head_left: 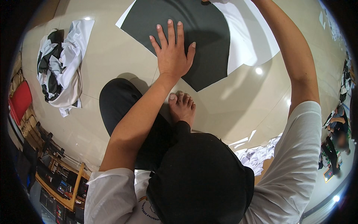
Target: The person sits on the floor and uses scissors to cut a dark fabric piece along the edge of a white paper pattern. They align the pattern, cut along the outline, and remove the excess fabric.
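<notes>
My left hand (173, 56) lies flat with its fingers spread on a dark grey, nearly black, cut piece of cloth (209, 48). The dark piece has a curved right edge and a pointed lower corner. White cloth (248, 41) lies under it, showing along its right side and at its upper left edge. My right forearm (294, 41) reaches up past the top edge of the picture. Of my right hand, at most a small sliver (205, 1) shows at the top edge, by the dark cloth; its fingers are otherwise hidden.
A crumpled heap of white and black cloth (61, 65) lies on the tiled floor (112, 48) at left. White scraps (257, 158) are piled near my right side. My bare foot (182, 106) and bent knee (121, 102) are close to the cloth. A wooden frame (74, 190) stands lower left.
</notes>
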Tool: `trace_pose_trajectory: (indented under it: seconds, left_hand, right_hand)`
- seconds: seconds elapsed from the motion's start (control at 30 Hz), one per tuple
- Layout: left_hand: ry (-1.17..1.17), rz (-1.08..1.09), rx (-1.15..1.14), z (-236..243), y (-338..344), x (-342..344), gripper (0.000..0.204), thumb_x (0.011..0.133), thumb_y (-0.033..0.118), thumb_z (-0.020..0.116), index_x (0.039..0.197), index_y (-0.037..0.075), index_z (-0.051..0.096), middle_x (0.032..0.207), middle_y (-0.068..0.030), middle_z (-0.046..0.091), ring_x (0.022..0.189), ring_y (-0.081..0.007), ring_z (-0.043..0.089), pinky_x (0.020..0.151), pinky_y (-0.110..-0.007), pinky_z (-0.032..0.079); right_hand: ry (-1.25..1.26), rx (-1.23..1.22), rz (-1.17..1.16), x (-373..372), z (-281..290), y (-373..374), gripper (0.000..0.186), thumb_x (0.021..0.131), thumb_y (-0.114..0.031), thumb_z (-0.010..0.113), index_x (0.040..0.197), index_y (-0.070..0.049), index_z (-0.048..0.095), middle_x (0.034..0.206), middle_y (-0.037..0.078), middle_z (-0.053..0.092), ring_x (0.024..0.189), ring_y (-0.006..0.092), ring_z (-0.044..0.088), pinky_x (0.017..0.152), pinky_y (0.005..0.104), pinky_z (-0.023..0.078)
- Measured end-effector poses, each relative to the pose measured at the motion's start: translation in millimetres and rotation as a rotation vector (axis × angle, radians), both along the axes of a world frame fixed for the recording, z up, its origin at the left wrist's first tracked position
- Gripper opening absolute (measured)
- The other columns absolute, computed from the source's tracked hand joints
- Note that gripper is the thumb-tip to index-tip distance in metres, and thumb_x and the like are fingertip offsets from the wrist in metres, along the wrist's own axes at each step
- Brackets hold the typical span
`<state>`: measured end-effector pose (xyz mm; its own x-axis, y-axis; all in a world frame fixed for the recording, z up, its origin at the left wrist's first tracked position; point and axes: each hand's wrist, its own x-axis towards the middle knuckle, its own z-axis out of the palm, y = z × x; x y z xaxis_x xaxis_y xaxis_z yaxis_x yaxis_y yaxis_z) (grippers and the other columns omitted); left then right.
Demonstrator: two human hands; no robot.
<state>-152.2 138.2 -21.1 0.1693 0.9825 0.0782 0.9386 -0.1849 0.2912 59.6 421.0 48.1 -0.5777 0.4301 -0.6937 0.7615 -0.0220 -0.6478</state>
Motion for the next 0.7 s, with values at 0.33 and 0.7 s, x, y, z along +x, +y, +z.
trace_pose_trajectory:
  seconds: [0.33, 0.7]
  left_hand:
    - [-0.008, 0.0, 0.009, -1.5, -0.2, -1.1, 0.078, 0.109, 0.051, 0.055, 0.169, 0.004, 0.038, 0.175, -0.0285, 0.032, 0.16, -0.0608, 0.025, 0.122, -0.081, 0.017]
    - [0.002, -0.001, 0.025, -1.2, -0.4, -1.0, 0.078, 0.108, 0.05, 0.057, 0.168, 0.004, 0.039, 0.174, -0.0283, 0.033, 0.158, -0.0608, 0.028, 0.121, -0.082, 0.019]
  right_hand:
    - [-0.01, -0.018, -0.03, 2.1, -2.0, -1.8, 0.03, 0.08, -0.038, 0.091, 0.075, -0.016, 0.07, 0.064, -0.002, 0.061, 0.054, 0.0097, 0.051, 0.048, 0.0279, 0.035]
    - [-0.054, 0.029, -0.041, -5.3, 7.4, -11.0, 0.032, 0.081, -0.043, 0.089, 0.077, -0.015, 0.074, 0.064, -0.001, 0.062, 0.055, 0.0111, 0.053, 0.049, 0.0298, 0.038]
